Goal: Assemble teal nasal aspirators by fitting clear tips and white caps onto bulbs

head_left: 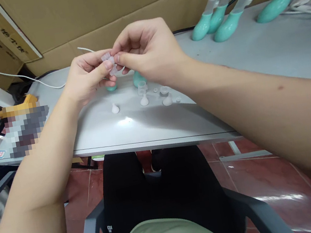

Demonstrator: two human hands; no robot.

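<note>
Apparently a workshop — grey bench [270,52], cardboard backing [89,11], loose small parts [144,101], teal bulbs [228,27].

White block [3,98], perhaps a charger, with white cable [17,72], near a yellow object [31,100]; brown cardboard [80,15] behind.

Nozzles [144,101] on table [102,138]; bulbs [228,26] behind, rightward; charger [1,98] left.

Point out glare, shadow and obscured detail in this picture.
Head view: glare on the tabletop, a shadow beside the right forearm; head view: shiny streaks on the red floor; head view: pixelation masks an area at left; head view: the clear piece between left hand and right hand shows little detail.
</note>
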